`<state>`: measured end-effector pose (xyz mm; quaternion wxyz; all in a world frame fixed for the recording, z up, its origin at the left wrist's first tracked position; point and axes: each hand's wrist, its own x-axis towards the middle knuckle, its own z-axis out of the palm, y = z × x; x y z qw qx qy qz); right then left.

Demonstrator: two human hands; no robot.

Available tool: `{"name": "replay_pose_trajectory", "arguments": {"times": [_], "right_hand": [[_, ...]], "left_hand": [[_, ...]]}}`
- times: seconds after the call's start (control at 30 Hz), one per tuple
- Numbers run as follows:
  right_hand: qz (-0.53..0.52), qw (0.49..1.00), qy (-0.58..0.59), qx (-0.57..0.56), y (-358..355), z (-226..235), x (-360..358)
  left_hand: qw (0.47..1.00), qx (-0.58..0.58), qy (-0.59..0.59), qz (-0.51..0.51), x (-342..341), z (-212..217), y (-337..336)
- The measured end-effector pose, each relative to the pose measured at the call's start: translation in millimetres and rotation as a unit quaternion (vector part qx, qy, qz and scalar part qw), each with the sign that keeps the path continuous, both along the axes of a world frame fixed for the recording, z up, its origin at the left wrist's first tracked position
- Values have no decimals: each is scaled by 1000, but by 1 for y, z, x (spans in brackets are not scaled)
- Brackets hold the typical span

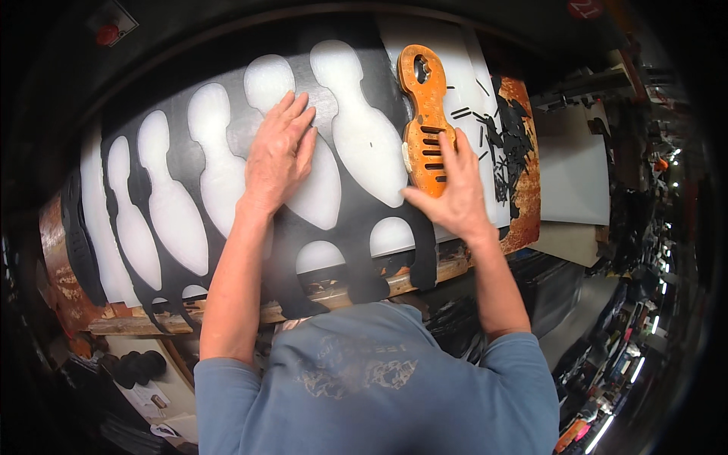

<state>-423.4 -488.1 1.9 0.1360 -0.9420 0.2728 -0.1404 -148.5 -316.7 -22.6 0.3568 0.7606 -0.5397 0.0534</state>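
1. Orange slotted cutter (pixel 425 106) is lying along the right edge of the black sheet (pixel 356 258), its lower end under the right hand (pixel 457 186), well right of the left hand (pixel 280 155).
2. Right hand: thumb and fingers are spreading wide; fingertips are touching the cutter's slotted face, thumb is pointing left near its lower end. Can't tell how firmly it's gripping.
3. Left hand: palm is facing down, fingers extending, slightly parted, pinching nothing visible. It's resting across a narrow-waisted opening in the sheet, second one left of the cutter.
4. White board (pixel 466 64) is showing through the openings.
5. Black scraps (pixel 516 136) are lying right of the cutter.
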Motion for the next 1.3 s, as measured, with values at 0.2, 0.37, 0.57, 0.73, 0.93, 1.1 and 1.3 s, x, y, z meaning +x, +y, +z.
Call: {"name": "replay_pose_trajectory", "arguments": {"times": [0.2,0.37,0.57,0.73,0.93,1.1,1.3], "right_hand": [[-57,990,-40,119,3,0,8],[-64,811,-309,493,7,34,1],[-36,608,-412,678,57,55,2],[-74,506,-395,763,83,47,15],[-54,545,-393,739,86,41,24],[-39,539,-398,741,79,44,21],[-36,690,-353,631,68,50,14]], "left_hand": [[1000,3,11,-4,3,-4,1],[996,41,74,-8,6,6,3],[946,-1,284,-153,-98,56,20],[936,-58,293,-187,-155,65,30],[931,-54,311,-184,-143,61,50],[902,16,425,72,-108,52,86],[829,-116,512,190,-46,34,163]]}}
